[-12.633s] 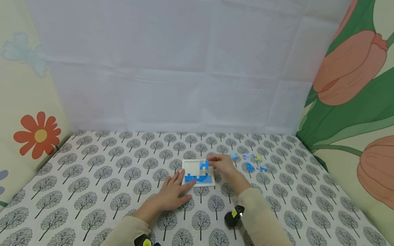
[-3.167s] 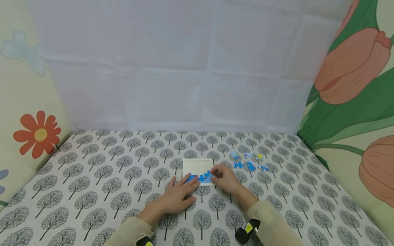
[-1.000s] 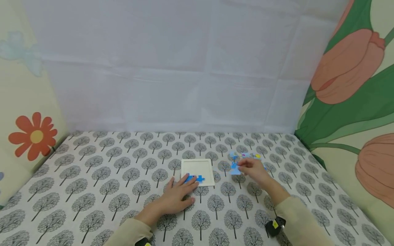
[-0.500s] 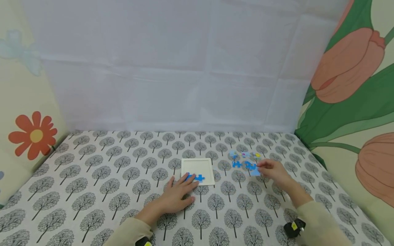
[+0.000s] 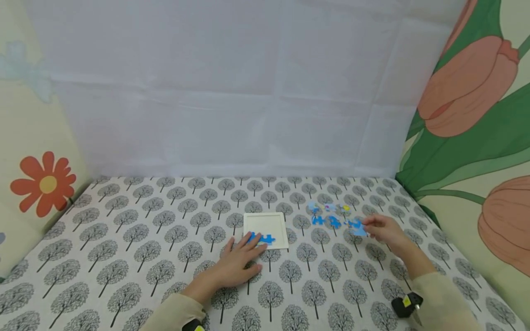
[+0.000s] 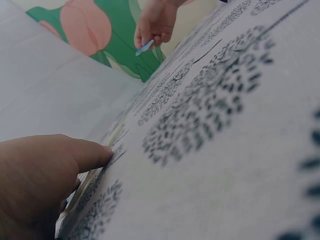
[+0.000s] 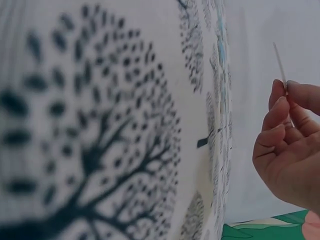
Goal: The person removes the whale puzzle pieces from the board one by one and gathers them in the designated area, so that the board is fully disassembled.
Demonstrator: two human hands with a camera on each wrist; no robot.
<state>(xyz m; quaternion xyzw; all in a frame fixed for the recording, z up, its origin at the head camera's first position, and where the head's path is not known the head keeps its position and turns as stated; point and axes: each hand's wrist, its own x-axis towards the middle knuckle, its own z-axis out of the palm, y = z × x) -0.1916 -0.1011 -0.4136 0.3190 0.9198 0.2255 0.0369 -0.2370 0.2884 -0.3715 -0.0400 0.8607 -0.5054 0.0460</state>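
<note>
My right hand (image 5: pixel 385 232) pinches a light blue jigsaw piece (image 5: pixel 359 232) by its right edge, above the loose pieces. In the right wrist view the piece (image 7: pixel 280 67) shows edge-on between thumb and fingers. My left hand (image 5: pixel 237 264) lies with fingers spread, its fingertips on the lower left of a white puzzle tray (image 5: pixel 286 230) and on blue jigsaw pieces (image 5: pixel 267 239) there. The fingers partly cover those pieces. In the left wrist view my left thumb points toward the table, and the held piece (image 6: pixel 144 47) hangs from my right hand (image 6: pixel 156 22).
Right of the tray, loose pieces lie in two rows: a blue one (image 5: pixel 318 221), another blue one (image 5: pixel 334 222), and a back row including one with a yellow patch (image 5: pixel 345 208). A tree-print cloth (image 5: pixel 165 257) covers the table; a white sheet (image 5: pixel 232 115) hangs behind.
The light blue piece has left the tray's lower right corner in my right hand and moved right, past the loose pieces. A blue piece earlier held over the tray now lies loose. My left hand stays.
</note>
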